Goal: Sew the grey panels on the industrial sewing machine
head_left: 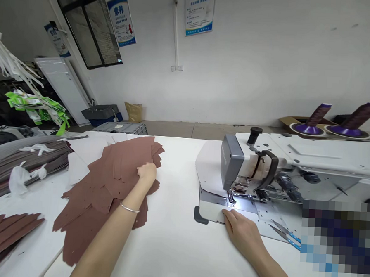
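Note:
My left hand (147, 173) is on the right part of a spread pile of brown cut pieces (91, 208), its fingers curled down at the top layer; whether they pinch a piece is too small to tell. A thin bangle circles that wrist. My right hand (240, 230) lies on the front edge of the sewing machine's bed (212, 210), fingers together and pointing toward the needle area (231, 197), which is lit. No piece shows under the needle. Beside this hand, blue-handled scissors (287, 235) rest on the bed.
The sewing machine (295, 156) fills the right side, with two cones of dark thread (319, 114) behind it. At the far left are bundled dark fabric (25, 163) and another brown stack (6, 236). A grey crate (122, 127) stands beyond the table.

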{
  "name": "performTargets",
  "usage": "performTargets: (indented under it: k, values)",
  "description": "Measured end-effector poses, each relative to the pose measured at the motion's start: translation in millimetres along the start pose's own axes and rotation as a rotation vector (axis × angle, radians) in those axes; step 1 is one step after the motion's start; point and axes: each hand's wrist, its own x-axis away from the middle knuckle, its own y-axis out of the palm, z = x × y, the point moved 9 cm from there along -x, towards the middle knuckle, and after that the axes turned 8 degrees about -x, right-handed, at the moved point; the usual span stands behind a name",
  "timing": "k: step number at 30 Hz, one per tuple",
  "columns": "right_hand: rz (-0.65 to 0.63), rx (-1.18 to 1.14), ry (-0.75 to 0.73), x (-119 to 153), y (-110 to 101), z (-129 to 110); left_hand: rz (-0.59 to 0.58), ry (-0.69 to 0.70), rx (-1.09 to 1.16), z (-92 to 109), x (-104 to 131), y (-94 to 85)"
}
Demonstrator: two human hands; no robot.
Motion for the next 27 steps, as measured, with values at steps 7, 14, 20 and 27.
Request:
performTargets:
  k: [7,14,20,27]
  values:
    - [-0.024,-0.146,0.096,-1.2,-2.0,4.6,-0.067,0.102,0.650,9.5,8.9,-56.4]
    - [-0.230,-0.751,0.423,-6.1,-6.3,9.9,-0.638,-0.344,1.443,41.9,156.5,77.2]
    - [-0.340,-0.634,0.626,2.7,-2.3,23.8,-1.140,0.022,1.175,78.0,277.9,99.7]
    - [-0.474,-0.483,0.529,2.1,-5.2,32.3,-0.570,1.058,0.480,122.9,264.2,9.0]
